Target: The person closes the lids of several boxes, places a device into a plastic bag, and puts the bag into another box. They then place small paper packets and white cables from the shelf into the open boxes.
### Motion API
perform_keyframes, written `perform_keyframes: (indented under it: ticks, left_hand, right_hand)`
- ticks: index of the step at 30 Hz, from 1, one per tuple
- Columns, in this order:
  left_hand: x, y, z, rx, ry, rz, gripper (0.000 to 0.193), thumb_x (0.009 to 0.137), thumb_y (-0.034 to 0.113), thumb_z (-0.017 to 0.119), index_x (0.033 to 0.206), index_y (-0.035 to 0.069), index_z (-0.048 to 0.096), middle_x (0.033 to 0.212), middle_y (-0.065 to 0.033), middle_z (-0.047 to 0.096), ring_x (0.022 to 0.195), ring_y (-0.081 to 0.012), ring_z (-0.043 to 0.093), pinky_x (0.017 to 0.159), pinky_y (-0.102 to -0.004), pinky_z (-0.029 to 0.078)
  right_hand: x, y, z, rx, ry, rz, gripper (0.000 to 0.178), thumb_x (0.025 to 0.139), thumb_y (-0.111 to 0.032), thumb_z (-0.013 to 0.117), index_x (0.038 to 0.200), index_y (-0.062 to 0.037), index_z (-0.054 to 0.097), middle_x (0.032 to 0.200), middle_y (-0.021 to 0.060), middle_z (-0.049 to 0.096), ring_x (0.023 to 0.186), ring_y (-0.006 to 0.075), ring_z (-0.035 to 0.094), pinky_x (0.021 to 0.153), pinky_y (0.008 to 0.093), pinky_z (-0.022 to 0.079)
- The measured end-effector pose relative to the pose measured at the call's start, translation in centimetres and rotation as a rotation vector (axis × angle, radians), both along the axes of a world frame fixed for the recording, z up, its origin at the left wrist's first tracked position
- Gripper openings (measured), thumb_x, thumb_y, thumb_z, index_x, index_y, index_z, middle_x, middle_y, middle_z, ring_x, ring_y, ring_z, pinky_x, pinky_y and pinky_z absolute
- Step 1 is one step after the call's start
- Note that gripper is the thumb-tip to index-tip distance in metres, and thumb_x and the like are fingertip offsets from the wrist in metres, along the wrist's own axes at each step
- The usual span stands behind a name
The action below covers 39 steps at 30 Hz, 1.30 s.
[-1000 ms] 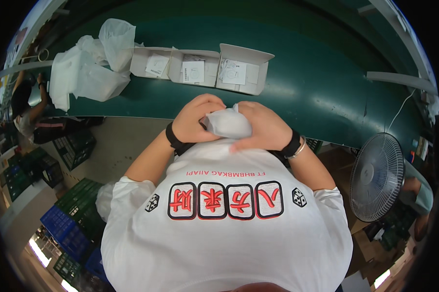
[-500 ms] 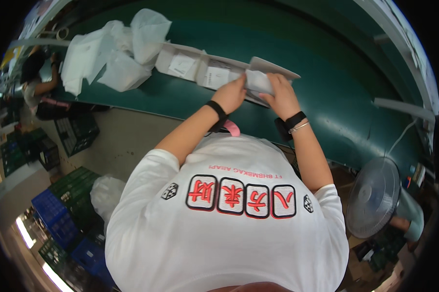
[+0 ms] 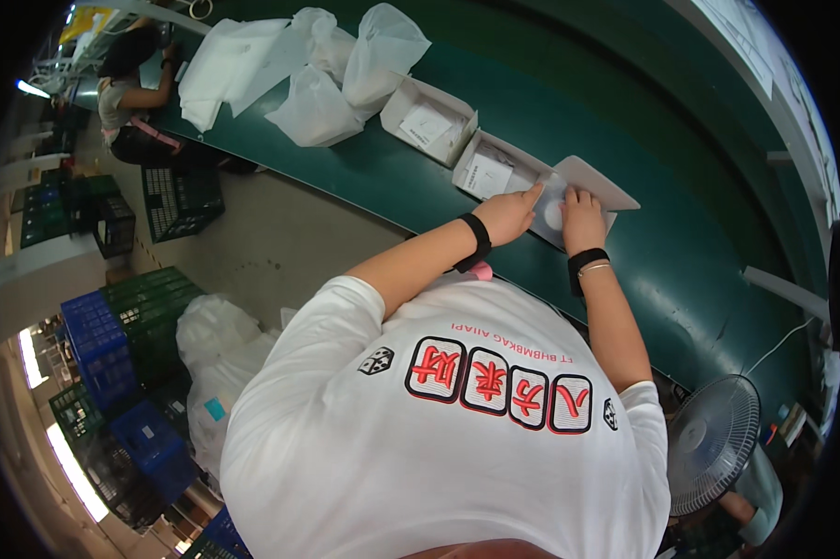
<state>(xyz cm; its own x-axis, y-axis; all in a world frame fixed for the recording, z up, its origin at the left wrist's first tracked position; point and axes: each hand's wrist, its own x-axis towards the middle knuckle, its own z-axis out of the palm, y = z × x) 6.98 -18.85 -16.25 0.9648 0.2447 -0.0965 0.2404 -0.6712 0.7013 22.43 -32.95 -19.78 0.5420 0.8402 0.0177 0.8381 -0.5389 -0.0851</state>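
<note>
Three white cartons stand in a slanting row on the green table. The nearest carton on the right has its flap [image 3: 604, 183] raised. A pale, translucent plastic packet [image 3: 550, 200] with something round and white in it lies in that carton's opening. My left hand [image 3: 509, 218] is at the packet's left side, index finger extended along it and the other fingers curled. Against its right side is my right hand [image 3: 583, 224], fingers bent over it; their tips are partly hidden. The middle carton [image 3: 465, 179] and the far carton [image 3: 395, 129] hold white printed cards or small boxes.
White plastic bags [image 3: 322, 107] and flat white sheets [image 3: 229, 70] lie to the left on the table [image 3: 364, 196]. Another person [image 3: 131, 93] works at the far left. Crates [image 3: 141, 326] are stacked on the floor. A fan [image 3: 715, 445] stands at right.
The packet has gone down from above the right carton into its opening, with both hands following. The whole view has turned and shifted, so the table now slants more.
</note>
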Motion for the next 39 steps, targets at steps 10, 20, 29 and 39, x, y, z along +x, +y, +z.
perform_keyframes:
  ticks: [10, 20, 29, 39]
  left_hand:
    - [-17.7, 10.1, 3.9, 0.206, -0.569, 0.518, 0.052, 0.072, 0.017, 0.087, 0.107, 0.005, 0.05, 0.091, -0.007, 0.046, 0.075, -0.0203, 0.047, 0.071, -0.0333, 0.045]
    - [-15.3, 19.1, -1.2, 0.2, -0.467, 0.582, 0.089, 0.061, 0.023, 0.093, 0.132, -0.002, 0.047, 0.126, -0.0194, 0.055, 0.116, -0.0314, 0.056, 0.1, -0.0403, 0.045]
    - [-14.9, 17.1, 6.2, -1.026, -0.381, 0.446, 0.059, 0.074, 0.012, 0.082, 0.126, -0.003, 0.058, 0.118, -0.015, 0.068, 0.107, -0.0266, 0.065, 0.095, -0.0379, 0.05]
    - [-9.7, 9.4, 11.4, -1.062, -0.114, 0.227, 0.057, 0.075, 0.007, 0.079, 0.128, -0.002, 0.058, 0.121, -0.0117, 0.066, 0.111, -0.0225, 0.063, 0.097, -0.0369, 0.048]
  right_hand:
    - [-2.3, -2.9, 6.2, 0.09, -0.26, -0.019, 0.042, 0.09, -0.014, 0.064, 0.13, -0.0062, 0.056, 0.123, 0.0173, 0.056, 0.112, 0.0357, 0.056, 0.089, 0.0422, 0.05]
    - [-7.4, -3.1, 13.5, 0.661, 1.25, -0.237, 0.029, 0.093, -0.009, 0.066, 0.121, -0.0011, 0.061, 0.105, 0.0029, 0.066, 0.086, 0.0086, 0.062, 0.075, 0.0227, 0.05]
    - [-10.5, 6.0, 17.7, 0.485, 1.391, 0.109, 0.047, 0.09, -0.008, 0.07, 0.134, -0.0025, 0.054, 0.117, 0.0064, 0.062, 0.097, 0.0101, 0.06, 0.085, 0.0261, 0.05]
    - [-6.1, 8.4, 18.2, 0.536, 1.463, 0.016, 0.055, 0.094, -0.025, 0.068, 0.137, 0.0043, 0.048, 0.13, 0.0127, 0.059, 0.116, 0.0189, 0.058, 0.098, 0.0341, 0.047]
